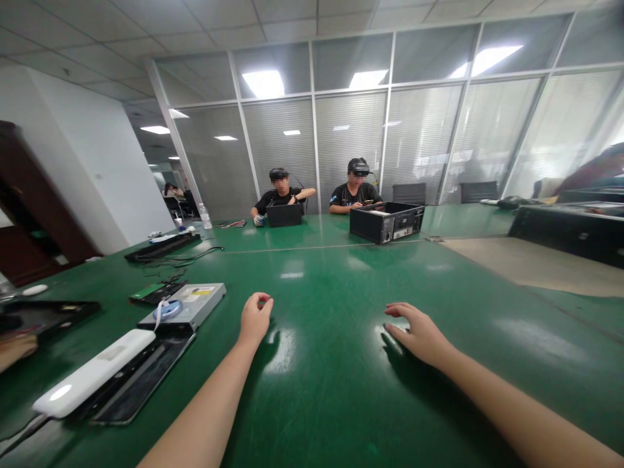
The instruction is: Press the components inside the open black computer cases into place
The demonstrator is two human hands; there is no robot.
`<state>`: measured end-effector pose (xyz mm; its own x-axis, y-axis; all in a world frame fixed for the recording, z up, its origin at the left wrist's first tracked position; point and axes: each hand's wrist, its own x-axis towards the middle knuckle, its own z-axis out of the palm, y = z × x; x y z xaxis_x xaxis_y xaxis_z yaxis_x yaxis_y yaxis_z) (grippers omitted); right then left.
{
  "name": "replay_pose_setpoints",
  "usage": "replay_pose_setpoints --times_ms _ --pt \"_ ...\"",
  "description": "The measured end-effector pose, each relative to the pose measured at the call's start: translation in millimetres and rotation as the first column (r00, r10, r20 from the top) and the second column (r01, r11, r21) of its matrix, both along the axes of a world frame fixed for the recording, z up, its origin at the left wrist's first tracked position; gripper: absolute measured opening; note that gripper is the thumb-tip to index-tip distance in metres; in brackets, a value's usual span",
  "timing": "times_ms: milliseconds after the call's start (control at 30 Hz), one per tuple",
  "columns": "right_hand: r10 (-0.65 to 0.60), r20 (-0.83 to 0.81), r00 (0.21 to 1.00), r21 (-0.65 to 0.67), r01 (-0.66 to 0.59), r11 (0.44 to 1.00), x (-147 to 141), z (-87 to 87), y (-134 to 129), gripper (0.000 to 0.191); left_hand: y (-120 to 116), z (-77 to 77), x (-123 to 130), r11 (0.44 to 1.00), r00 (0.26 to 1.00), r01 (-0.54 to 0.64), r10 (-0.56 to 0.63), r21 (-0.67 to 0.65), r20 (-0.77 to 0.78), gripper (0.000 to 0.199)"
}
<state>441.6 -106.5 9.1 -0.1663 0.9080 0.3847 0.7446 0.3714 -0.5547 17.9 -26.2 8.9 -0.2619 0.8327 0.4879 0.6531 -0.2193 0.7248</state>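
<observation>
Both my hands hover over the green tabletop [322, 390], apart from each other. My left hand [255, 320] has loosely curled fingers and no object shows in it; its palm side is partly hidden. It is nearest to a silver optical drive [207, 305], which lies to its left. My right hand [418, 333] holds nothing, its thumb and fingers apart. A bluish ring-shaped item [168, 310] rests on the drive. In front of the drive, a white power strip [97, 374] lies beside a black metal panel [141, 383].
An open black computer case [370, 224] stands across the table, near two seated people. Another dark case [565, 227] is at the right by a brown sheet [507, 260]. A green circuit board [149, 292], cables and a bottle [205, 216] are on the left. Another person's hand [17, 351] shows at far left.
</observation>
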Motion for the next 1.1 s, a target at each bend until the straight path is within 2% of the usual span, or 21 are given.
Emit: replay_pose_setpoints --times_ms 333,700,1100 --pt "0.009 0.0 1.0 0.038 -0.009 0.999 -3.4 2.0 -1.9 0.028 0.0 -1.4 0.9 0.999 0.999 0.036 -0.036 -0.011 -0.015 0.019" --pt "0.024 0.005 1.0 0.017 -0.024 1.0 -1.2 -4.5 1.0 0.031 0.8 -4.2 0.2 0.999 0.999 0.04 -0.04 -0.024 0.003 0.02" --pt "0.02 0.027 0.999 0.006 -0.02 1.0 -1.5 -3.2 0.5 0.031 -0.2 -1.7 1.8 0.998 0.999 0.04 -0.038 -0.048 0.024 0.018"
